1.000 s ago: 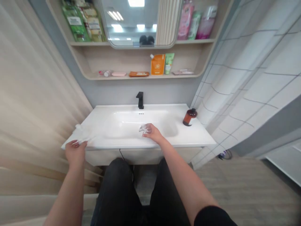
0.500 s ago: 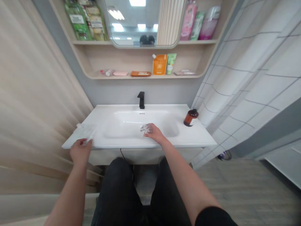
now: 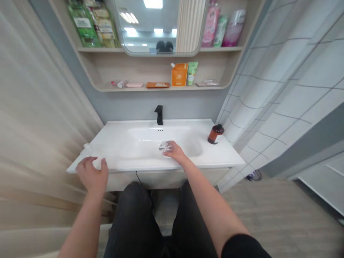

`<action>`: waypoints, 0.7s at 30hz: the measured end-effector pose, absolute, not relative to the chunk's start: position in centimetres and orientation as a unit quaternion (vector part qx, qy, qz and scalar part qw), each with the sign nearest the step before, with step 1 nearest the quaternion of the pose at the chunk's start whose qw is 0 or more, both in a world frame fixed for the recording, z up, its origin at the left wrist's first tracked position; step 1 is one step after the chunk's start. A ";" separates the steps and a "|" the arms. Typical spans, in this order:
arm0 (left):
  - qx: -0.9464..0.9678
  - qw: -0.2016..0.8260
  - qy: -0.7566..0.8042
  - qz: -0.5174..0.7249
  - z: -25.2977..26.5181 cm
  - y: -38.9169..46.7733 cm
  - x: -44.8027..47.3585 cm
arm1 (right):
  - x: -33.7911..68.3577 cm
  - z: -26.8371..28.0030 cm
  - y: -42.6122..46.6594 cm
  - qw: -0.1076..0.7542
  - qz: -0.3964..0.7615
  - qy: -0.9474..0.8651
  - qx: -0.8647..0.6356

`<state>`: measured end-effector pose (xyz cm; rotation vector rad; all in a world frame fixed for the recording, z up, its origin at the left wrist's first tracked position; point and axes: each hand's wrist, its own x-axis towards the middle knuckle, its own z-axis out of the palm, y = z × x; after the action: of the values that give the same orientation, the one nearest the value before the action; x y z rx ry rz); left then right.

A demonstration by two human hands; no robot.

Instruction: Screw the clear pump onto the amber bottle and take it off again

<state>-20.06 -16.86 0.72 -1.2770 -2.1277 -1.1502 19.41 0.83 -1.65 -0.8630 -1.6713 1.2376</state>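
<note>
My right hand [image 3: 174, 152] is closed around a small clear, shiny object [image 3: 164, 146] above the front part of the white sink basin [image 3: 188, 138]. Its exact kind is hard to make out. At the left front edge of the counter, my left hand [image 3: 92, 172] has thumb and fingers spread apart with nothing gripped between them. A crumpled sheet of clear plastic [image 3: 90, 148] lies on the counter just beyond the left fingertips.
A black faucet [image 3: 159, 115] stands behind the basin. On the counter's right is a brown bottle [image 3: 215, 134]. Above, a wall shelf [image 3: 129, 89] holds an orange pouch [image 3: 179, 74], a green tube [image 3: 191, 73] and small packs. A curtain [image 3: 40, 125] hangs at the left.
My left hand has let go of the clear plastic and its fingers have spread. The right hand still grips the clear object over the basin. The view has shifted slightly.
</note>
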 end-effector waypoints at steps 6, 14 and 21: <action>-0.664 0.060 -0.647 -0.370 0.5 -12.1 -12.8 | 18.8 -0.4 -0.1 0.488 0.418 -0.651 -0.403; -0.683 -0.032 -0.691 -0.233 -1.3 -8.5 -10.6 | 30.3 0.4 -3.5 0.567 0.247 -0.601 -0.506; -0.683 -0.032 -0.705 -0.189 -1.1 -8.4 -10.6 | 43.5 -0.7 -3.8 0.519 0.108 -0.419 -0.738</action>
<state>-10.56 -8.40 -1.12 -2.1888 -2.2616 -0.6072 43.49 -3.84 -0.66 -1.7696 -1.0042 0.2594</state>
